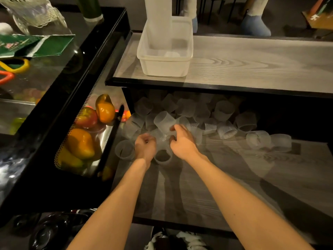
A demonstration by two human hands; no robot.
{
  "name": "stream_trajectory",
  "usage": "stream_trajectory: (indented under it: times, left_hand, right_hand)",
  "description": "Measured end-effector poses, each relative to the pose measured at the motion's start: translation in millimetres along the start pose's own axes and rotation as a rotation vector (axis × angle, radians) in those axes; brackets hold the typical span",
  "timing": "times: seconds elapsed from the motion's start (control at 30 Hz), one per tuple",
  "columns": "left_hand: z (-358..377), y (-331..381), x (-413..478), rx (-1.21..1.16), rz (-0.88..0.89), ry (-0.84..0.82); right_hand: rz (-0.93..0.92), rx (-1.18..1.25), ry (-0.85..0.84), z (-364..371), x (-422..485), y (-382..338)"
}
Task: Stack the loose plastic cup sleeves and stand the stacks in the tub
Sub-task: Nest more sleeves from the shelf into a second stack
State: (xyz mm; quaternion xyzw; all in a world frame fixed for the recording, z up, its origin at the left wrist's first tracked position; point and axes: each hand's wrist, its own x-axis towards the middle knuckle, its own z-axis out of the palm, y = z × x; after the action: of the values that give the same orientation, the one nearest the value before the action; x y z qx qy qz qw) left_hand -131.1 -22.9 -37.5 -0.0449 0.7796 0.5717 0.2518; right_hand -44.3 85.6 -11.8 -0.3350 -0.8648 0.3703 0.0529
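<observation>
Left hand (145, 147): over the lower table (234, 186), fingers curled among clear sleeves; whether it grips one cannot be told.
Right hand (182, 141): just beside the left, fingers curled around a sleeve (164, 121).
Loose sleeves (223, 110): heaped on their sides beyond both hands, reaching under the upper table (252, 65).
Tub (163, 66): on the upper table, one tall stack (157, 20) upright inside.

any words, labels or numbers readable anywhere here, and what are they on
green carton: white and red print, too blurred to read
board at top right: white marks, too blurred to read
tub, cup sleeves: no text visible
</observation>
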Motion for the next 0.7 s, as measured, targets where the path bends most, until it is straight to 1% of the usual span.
stream_trajectory:
  times: [0.1,0.23,0.3,0.37,0.43,0.5,0.57,0.63,0.7]
  left_hand:
    - [7.6,14.0,6.7,-0.001,0.017,-0.027]
    - [16.1,26.9,14.6,-0.009,-0.001,-0.116]
    - [17.8,31.8,14.4,-0.071,0.023,-0.134]
    - [15.6,34.8,14.8,-0.134,0.104,-0.079]
    - [9.8,39.3,14.7,-0.118,0.176,-0.002]
    - [4.0,40.3,15.2,-0.11,0.2,0.027]
    - [-0.4,36.0,15.4,-0.092,0.185,-0.006]
    - [-5.4,28.6,14.4,-0.044,0.183,-0.046]
    - [-11.4,20.4,12.4,-0.01,0.195,-0.074]
  right_hand:
    - [0.064,0.013,-0.082,-6.1,18.3,-11.8]
    - [0.147,0.055,-0.178,-8.7,34.7,-16.9]
    - [0.131,0.126,-0.16,-7.6,36.4,-15.1]
    - [0.046,0.229,-0.076,-7.9,36.0,-13.4]
    - [-0.047,0.305,0.033,-10.8,35.4,-10.9]
    - [-0.102,0.332,0.088,-13.5,35.2,-6.1]
    - [-0.074,0.41,0.078,-14.2,33.0,-1.0]
    - [0.009,0.484,0.038,-13.5,28.4,4.9]
    - [0.107,0.449,-0.024,-12.6,23.3,12.8]
